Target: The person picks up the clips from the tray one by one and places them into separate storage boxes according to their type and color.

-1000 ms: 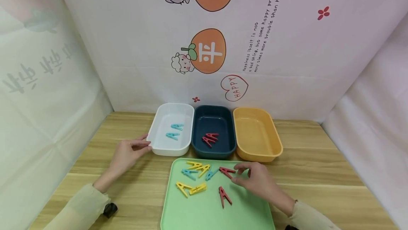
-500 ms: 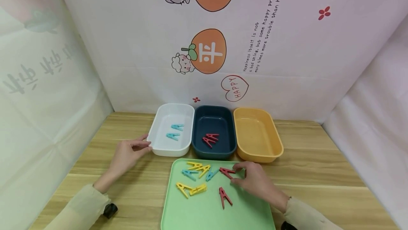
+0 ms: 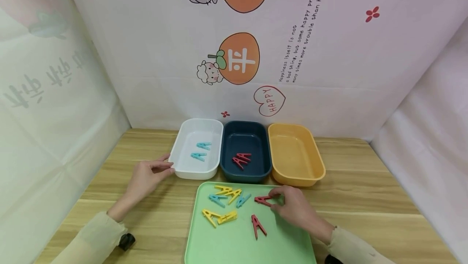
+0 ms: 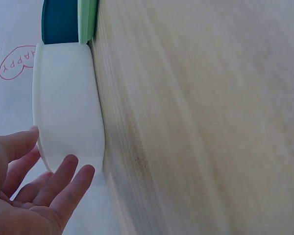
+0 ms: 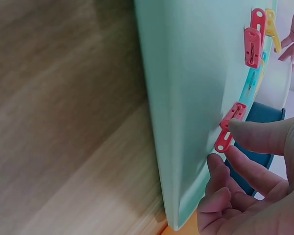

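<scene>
My right hand point(image 3: 297, 208) pinches the legs of a red clothespin point(image 3: 261, 200) between thumb and fingers, over the far right part of the green tray point(image 3: 223, 247). In the right wrist view the thumb lies on that pin and a fingertip meets its end. A second red clothespin point(image 3: 257, 226) lies nearer on the tray. Yellow clothespins point(image 3: 210, 217) and blue clothespins point(image 3: 243, 200) are grouped at the tray's far left. My left hand point(image 3: 144, 178) touches the near left corner of the white bin point(image 3: 195, 174); its fingers are loosely extended, thumb at the rim in the left wrist view.
Behind the tray, a dark blue bin point(image 3: 245, 176) holding two red clothespins stands between the white bin, with two blue ones inside, and a yellow bin point(image 3: 297, 180). A printed white cloth point(image 3: 164, 61) hangs behind the wooden table point(image 3: 365, 199).
My right fingers have come together on the far red clothespin, which has shifted slightly right and turned a little. My left hand and the other clothespins have stayed where they were.
</scene>
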Action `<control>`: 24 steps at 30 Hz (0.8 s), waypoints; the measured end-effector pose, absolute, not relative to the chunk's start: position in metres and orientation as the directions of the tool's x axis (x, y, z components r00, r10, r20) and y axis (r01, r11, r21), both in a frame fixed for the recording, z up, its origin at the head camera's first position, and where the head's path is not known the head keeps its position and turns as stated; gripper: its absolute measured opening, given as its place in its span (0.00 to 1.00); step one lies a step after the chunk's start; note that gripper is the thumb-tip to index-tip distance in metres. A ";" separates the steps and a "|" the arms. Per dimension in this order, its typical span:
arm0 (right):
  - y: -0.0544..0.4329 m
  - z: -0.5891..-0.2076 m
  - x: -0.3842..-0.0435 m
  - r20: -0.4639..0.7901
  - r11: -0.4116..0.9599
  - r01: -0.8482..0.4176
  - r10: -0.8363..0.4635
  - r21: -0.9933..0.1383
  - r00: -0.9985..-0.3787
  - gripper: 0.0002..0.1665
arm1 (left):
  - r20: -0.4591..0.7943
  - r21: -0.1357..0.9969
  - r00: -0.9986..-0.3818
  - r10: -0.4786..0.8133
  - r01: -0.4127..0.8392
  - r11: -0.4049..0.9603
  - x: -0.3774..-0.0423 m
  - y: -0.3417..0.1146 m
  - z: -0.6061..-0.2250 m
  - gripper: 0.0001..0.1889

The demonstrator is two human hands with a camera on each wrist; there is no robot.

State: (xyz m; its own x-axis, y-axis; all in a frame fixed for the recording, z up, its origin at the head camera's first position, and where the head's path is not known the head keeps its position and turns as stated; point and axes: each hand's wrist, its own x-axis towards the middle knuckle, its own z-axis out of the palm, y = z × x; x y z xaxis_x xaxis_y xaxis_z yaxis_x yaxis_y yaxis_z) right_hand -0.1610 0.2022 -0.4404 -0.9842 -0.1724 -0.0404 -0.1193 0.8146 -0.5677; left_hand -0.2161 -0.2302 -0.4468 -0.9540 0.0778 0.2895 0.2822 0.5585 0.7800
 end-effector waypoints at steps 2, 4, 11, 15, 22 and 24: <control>0.203 -0.440 -0.160 -0.038 0.815 -0.122 -0.173 -0.566 -0.984 0.16 | 0.293 0.780 -0.953 0.078 0.286 0.557 -0.216 -0.230 -0.446 0.10; 0.204 -0.440 -0.160 -0.042 0.814 -0.120 -0.175 -0.569 -0.984 0.16 | 0.295 0.777 -0.953 0.075 0.285 0.562 -0.216 -0.231 -0.447 0.10; 0.205 -0.442 -0.162 -0.050 0.816 -0.126 -0.186 -0.564 -0.981 0.17 | 0.296 0.766 -0.952 0.083 0.288 0.575 -0.218 -0.230 -0.447 0.10; 0.206 -0.441 -0.161 -0.046 0.824 -0.138 -0.195 -0.550 -0.980 0.16 | 0.294 0.768 -0.952 0.088 0.290 0.571 -0.218 -0.230 -0.447 0.11; 0.207 -0.440 -0.158 -0.055 0.821 -0.136 -0.199 -0.554 -0.979 0.18 | 0.298 0.769 -0.951 0.085 0.292 0.569 -0.217 -0.230 -0.447 0.10; 0.207 -0.440 -0.158 -0.055 0.822 -0.137 -0.200 -0.553 -0.978 0.19 | 0.300 0.767 -0.950 0.086 0.294 0.570 -0.217 -0.230 -0.446 0.10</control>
State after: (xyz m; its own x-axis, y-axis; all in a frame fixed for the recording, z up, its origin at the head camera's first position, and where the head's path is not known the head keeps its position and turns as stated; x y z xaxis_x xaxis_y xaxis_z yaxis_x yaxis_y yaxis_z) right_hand -0.1580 0.2069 -0.4400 -0.9782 -0.2003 -0.0554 -0.1370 0.8219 -0.5529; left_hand -0.2172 -0.2301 -0.4464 -0.9502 0.0861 0.2995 0.2935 0.5704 0.7672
